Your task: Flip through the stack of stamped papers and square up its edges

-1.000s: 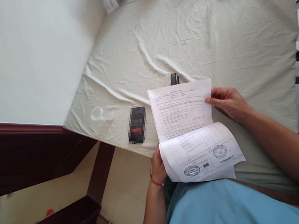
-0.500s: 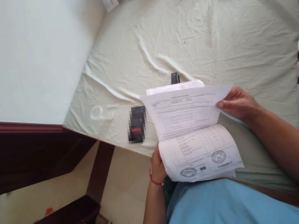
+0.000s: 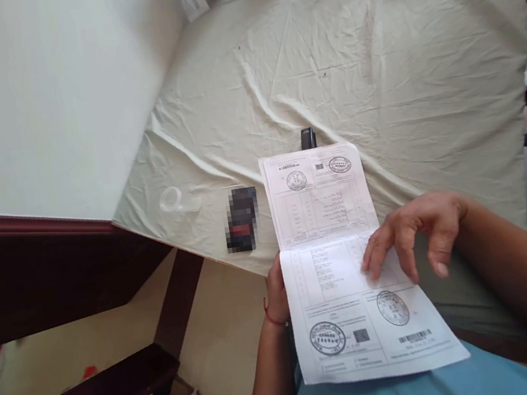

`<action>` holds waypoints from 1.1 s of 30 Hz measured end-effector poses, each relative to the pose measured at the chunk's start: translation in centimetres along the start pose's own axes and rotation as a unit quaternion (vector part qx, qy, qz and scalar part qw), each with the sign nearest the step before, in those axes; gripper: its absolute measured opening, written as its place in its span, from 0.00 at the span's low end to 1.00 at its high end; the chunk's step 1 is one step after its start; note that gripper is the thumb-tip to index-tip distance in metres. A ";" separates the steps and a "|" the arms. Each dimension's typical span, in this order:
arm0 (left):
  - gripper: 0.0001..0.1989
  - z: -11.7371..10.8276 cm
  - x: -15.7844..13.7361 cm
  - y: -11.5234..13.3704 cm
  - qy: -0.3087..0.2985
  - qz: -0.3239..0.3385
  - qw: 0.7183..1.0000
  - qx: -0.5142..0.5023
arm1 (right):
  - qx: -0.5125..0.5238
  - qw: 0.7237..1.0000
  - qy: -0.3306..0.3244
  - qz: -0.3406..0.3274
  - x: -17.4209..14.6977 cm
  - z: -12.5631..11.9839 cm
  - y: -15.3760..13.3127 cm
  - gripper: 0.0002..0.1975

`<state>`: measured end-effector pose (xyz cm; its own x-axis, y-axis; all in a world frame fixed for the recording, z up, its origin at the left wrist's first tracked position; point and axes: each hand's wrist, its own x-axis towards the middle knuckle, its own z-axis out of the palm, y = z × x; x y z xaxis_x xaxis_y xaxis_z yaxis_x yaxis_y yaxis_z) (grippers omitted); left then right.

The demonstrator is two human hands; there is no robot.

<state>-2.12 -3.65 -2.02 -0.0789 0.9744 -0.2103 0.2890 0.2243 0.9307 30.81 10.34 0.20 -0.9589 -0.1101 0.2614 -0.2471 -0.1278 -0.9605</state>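
A bed (image 3: 371,56) under a wrinkled pale green sheet fills the upper right of the view, with a white wall (image 3: 30,94) at 10 o'clock and dark wooden trim (image 3: 46,269) below it. At 6 o'clock a printed paper document (image 3: 347,264), unfolded and creased across its middle, lies over the bed edge and the person's lap. The right hand (image 3: 415,234) hovers at the sheet's right side, fingers (image 3: 376,256) loosely spread, tips touching the paper, gripping nothing. The left hand (image 3: 276,291) holds the document's left edge; its fingers are hidden behind the paper. Just left of the document sits a blurred black object (image 3: 241,219). A small black item (image 3: 307,138) peeks out at the document's 12 o'clock edge.
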 end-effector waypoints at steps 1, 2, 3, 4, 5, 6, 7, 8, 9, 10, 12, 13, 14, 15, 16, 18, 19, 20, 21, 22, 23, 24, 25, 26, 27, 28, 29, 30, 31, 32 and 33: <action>0.09 0.0 0.0 0.0 -0.003 0.004 1.000 0.000 | 0.003 0.999 0.040 -0.001 -0.2 0.1 0.2 0.12; 0.08 0.0 0.0 0.0 -0.007 0.010 1.000 0.003 | 0.004 0.994 0.106 -0.003 -0.4 0.3 0.5 0.11; 0.07 0.0 0.1 -0.1 -0.010 0.019 1.000 0.007 | 0.001 0.980 0.198 -0.005 -0.6 0.4 0.8 0.09; 0.07 0.1 0.1 -0.1 -0.013 0.027 1.000 0.010 | -0.006 0.952 0.305 -0.007 -0.7 0.5 1.1 0.07; 0.07 0.1 0.1 -0.1 -0.015 0.034 0.999 0.012 | -0.014 0.910 0.414 -0.005 -0.8 0.6 1.4 0.06; 0.09 0.2 0.2 -0.1 -0.015 0.041 0.999 0.012 | -0.023 0.859 0.511 0.000 -0.7 0.7 1.6 0.06; 0.12 0.2 0.2 -0.1 -0.013 0.045 0.999 0.013 | -0.032 0.809 0.587 0.009 -0.6 0.7 1.9 0.06; 0.14 0.2 0.3 -0.2 -0.010 0.047 0.999 0.017 | -0.039 0.764 0.643 0.021 -0.4 0.6 2.0 0.06; 0.16 0.3 0.3 -0.2 -0.007 0.048 0.999 0.022 | -0.045 0.730 0.681 0.033 -0.1 0.5 2.2 0.08; 0.17 0.3 0.3 -0.2 -0.004 0.051 0.998 0.027 | -0.050 0.703 0.707 0.047 0.1 0.5 2.3 0.10; 0.17 0.2 0.3 -0.3 -0.004 0.056 0.998 0.030 | -0.054 0.673 0.734 0.073 0.5 0.2 2.4 0.16; 0.17 0.2 0.2 -0.3 -0.008 0.059 0.998 0.029 | -0.052 0.667 0.738 0.085 0.6 0.1 2.5 0.19; 0.17 0.2 0.2 -0.4 -0.012 0.062 0.998 0.028 | -0.048 0.665 0.739 0.093 0.7 0.1 2.6 0.22; 0.17 0.2 0.2 -0.4 -0.016 0.064 0.997 0.027 | -0.042 0.666 0.738 0.100 0.7 0.0 2.7 0.24; 0.17 0.1 0.2 -0.4 -0.020 0.064 0.997 0.027 | -0.035 0.668 0.736 0.103 0.6 0.0 2.8 0.26; 0.16 0.1 0.2 -0.5 -0.022 0.066 0.997 0.029 | -0.021 0.661 0.744 0.097 0.6 -0.1 3.0 0.26; 0.16 0.1 0.2 -0.6 -0.022 0.068 0.997 0.029 | -0.016 0.651 0.754 0.088 0.5 -0.2 3.1 0.25; 0.15 0.1 0.2 -0.6 -0.022 0.070 0.997 0.027 | -0.013 0.639 0.765 0.080 0.5 -0.2 3.1 0.24; 0.15 0.1 0.2 -0.6 -0.024 0.073 0.997 0.024 | -0.011 0.627 0.775 0.073 0.5 -0.2 3.1 0.24; 0.14 0.1 0.2 -0.6 -0.026 0.076 0.997 0.021 | -0.011 0.619 0.783 0.068 0.6 -0.2 3.1 0.24; 0.14 0.1 0.2 -0.6 -0.029 0.077 0.996 0.018 | -0.010 0.615 0.786 0.065 0.6 -0.2 3.1 0.25; 0.14 0.1 0.1 -0.7 -0.030 0.076 0.997 0.016 | -0.006 0.614 0.786 0.063 0.7 -0.2 3.0 0.25; 0.14 0.1 0.1 -0.7 -0.030 0.073 0.997 0.016 | 0.002 0.616 0.785 0.062 0.7 -0.2 3.0 0.26; 0.15 0.1 0.1 -0.7 -0.029 0.070 0.997 0.016 | 0.015 0.619 0.783 0.059 0.7 -0.2 2.9 0.27; 0.15 0.1 0.1 -0.8 -0.027 0.066 0.997 0.017 | 0.029 0.621 0.782 0.053 0.7 -0.3 2.9 0.28; 0.15 0.1 0.1 -0.8 -0.025 0.063 0.998 0.017 | 0.043 0.623 0.780 0.043 0.7 -0.3 2.8 0.27; 0.15 0.1 0.1 -0.8 -0.023 0.061 0.998 0.016 | 0.052 0.625 0.779 0.031 0.6 -0.3 2.8 0.27; 0.14 0.2 0.1 -0.8 -0.022 0.060 0.998 0.015 | 0.053 0.625 0.778 0.018 0.6 -0.3 2.8 0.25; 0.14 0.2 0.1 -0.8 -0.021 0.059 0.998 0.013 | 0.048 0.625 0.779 0.007 0.5 -0.3 2.8 0.22; 0.14 0.2 0.1 -0.8 -0.021 0.059 0.998 0.012 | 0.037 0.625 0.780 0.001 0.5 -0.3 2.8 0.19; 0.15 0.2 0.1 -0.8 -0.021 0.058 0.998 0.011 | 0.023 0.627 0.779 0.001 0.4 -0.3 2.9 0.15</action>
<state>-2.15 -3.68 -2.81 -0.0042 0.9936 -0.1132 0.3146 0.1088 0.9430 29.65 10.24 -2.48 0.0602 0.9810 -0.1842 -0.2758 -0.1610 -0.9476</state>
